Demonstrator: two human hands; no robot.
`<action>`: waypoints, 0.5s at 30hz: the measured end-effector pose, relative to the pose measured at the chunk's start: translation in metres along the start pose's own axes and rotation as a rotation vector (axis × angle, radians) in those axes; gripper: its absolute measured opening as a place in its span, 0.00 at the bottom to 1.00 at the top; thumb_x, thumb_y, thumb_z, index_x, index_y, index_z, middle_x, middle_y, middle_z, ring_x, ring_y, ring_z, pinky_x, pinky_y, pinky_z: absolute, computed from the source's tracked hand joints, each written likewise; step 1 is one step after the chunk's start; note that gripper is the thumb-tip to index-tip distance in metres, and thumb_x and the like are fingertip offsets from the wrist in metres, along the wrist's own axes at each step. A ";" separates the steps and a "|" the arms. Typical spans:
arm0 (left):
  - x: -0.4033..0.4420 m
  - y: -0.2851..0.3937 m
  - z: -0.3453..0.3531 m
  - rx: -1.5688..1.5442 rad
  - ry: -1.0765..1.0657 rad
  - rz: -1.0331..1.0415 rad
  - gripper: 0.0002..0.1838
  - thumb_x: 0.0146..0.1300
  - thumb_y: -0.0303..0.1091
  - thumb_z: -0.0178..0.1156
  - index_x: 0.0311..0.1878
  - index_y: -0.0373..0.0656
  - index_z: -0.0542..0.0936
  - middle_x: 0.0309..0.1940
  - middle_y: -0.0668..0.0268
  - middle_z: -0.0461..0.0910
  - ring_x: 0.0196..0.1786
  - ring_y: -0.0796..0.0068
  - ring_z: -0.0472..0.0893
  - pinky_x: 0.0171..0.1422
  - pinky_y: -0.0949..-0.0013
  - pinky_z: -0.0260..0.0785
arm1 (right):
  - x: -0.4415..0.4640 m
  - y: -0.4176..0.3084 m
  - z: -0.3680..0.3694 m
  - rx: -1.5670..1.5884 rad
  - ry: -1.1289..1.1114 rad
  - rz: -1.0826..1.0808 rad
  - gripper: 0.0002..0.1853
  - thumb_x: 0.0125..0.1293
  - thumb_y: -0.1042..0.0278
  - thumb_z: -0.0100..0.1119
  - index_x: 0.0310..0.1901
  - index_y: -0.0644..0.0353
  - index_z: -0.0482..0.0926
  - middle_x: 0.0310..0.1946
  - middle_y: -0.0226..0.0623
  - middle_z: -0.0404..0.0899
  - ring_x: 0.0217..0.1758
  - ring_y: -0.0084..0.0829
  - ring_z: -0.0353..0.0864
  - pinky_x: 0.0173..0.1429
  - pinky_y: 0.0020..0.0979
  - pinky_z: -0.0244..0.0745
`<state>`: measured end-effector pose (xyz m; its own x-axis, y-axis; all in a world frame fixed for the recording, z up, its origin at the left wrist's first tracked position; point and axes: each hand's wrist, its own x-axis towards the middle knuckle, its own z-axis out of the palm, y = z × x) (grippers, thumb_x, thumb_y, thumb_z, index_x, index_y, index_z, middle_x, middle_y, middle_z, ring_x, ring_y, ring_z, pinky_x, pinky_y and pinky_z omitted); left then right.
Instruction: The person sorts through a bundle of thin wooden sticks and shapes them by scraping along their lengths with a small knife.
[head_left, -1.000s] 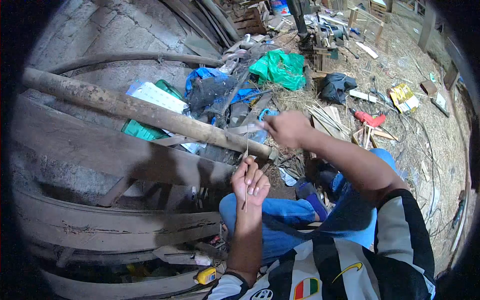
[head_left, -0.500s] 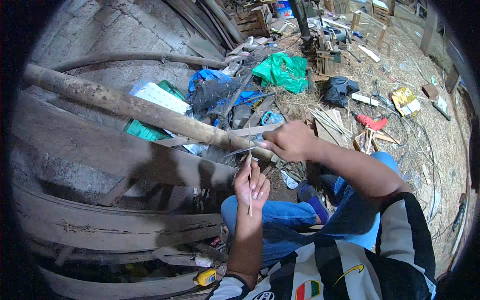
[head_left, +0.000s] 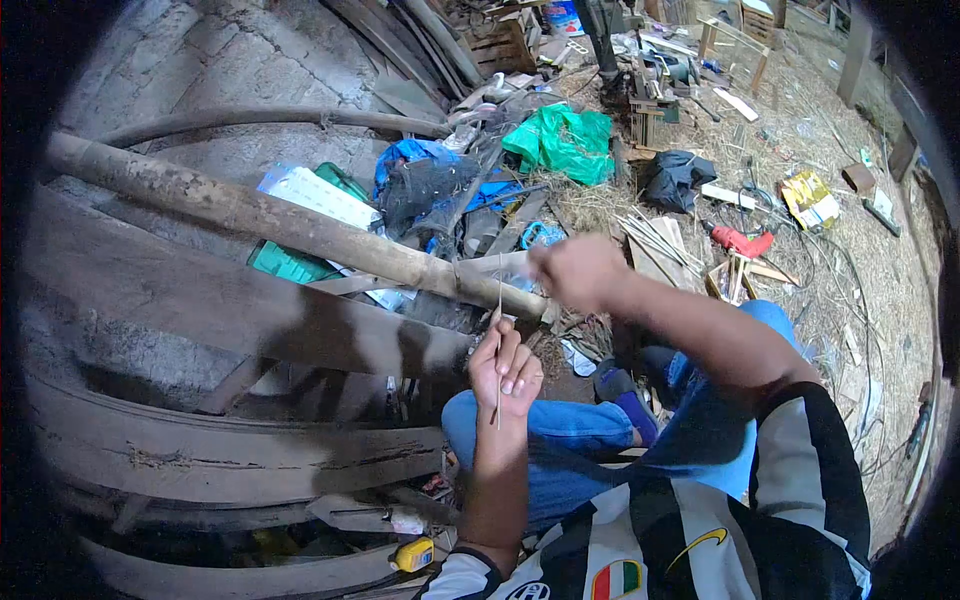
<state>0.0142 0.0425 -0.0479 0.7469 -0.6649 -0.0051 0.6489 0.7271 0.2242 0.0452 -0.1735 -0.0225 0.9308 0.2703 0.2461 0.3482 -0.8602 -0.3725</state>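
Note:
My left hand [head_left: 508,375] is closed around a thin pale stick [head_left: 498,408], which stands nearly upright, its ends showing above and below the fingers. Above and to the right, my right hand [head_left: 582,275] is a blurred fist. A knife blade showed from it half a second ago; now the blade is smeared and I cannot make out its outline. Behind both hands a thick bamboo pole [head_left: 250,215] slants down from the upper left, its near end close to my right hand.
Curved wooden planks [head_left: 230,455] lie at left, with a yellow tape measure [head_left: 411,554] on them. Beyond the pole are a green plastic bag [head_left: 562,143] and a black bag [head_left: 677,180]. A red drill [head_left: 740,241] and cut strips [head_left: 662,248] lie at right.
My right hand has moved slightly and blurred, and the blade that crossed the stick no longer shows clearly there. My left hand still holds the stick in nearly the same place.

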 end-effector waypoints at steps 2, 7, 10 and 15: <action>-0.002 -0.001 -0.001 0.038 -0.014 0.027 0.17 0.81 0.37 0.37 0.48 0.36 0.74 0.14 0.69 0.65 0.10 0.77 0.64 0.15 0.71 0.61 | 0.013 0.028 0.002 -0.018 0.055 0.229 0.20 0.74 0.45 0.46 0.40 0.53 0.78 0.22 0.48 0.80 0.26 0.53 0.82 0.30 0.54 0.76; 0.001 0.002 -0.008 0.004 -0.018 0.038 0.17 0.81 0.38 0.38 0.48 0.36 0.74 0.14 0.69 0.66 0.10 0.77 0.65 0.16 0.72 0.62 | -0.001 -0.012 -0.007 0.025 0.072 0.118 0.22 0.75 0.43 0.44 0.40 0.53 0.78 0.23 0.49 0.81 0.28 0.55 0.83 0.33 0.55 0.76; 0.004 -0.001 -0.007 0.029 -0.008 -0.018 0.17 0.81 0.38 0.39 0.48 0.36 0.74 0.14 0.70 0.66 0.11 0.77 0.64 0.16 0.72 0.62 | -0.006 -0.017 -0.005 0.017 -0.002 0.019 0.22 0.75 0.43 0.43 0.41 0.53 0.78 0.23 0.49 0.81 0.28 0.54 0.83 0.33 0.54 0.77; 0.003 -0.004 -0.007 0.275 0.058 0.074 0.16 0.79 0.40 0.47 0.47 0.36 0.78 0.15 0.73 0.65 0.11 0.82 0.62 0.14 0.76 0.59 | 0.010 0.024 -0.012 0.041 0.085 0.339 0.27 0.75 0.40 0.43 0.36 0.55 0.82 0.27 0.51 0.84 0.32 0.55 0.85 0.36 0.56 0.79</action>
<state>0.0150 0.0394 -0.0560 0.8029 -0.5952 -0.0332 0.5345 0.6941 0.4822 0.0615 -0.1969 -0.0185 0.9823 -0.0664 0.1753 0.0267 -0.8762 -0.4811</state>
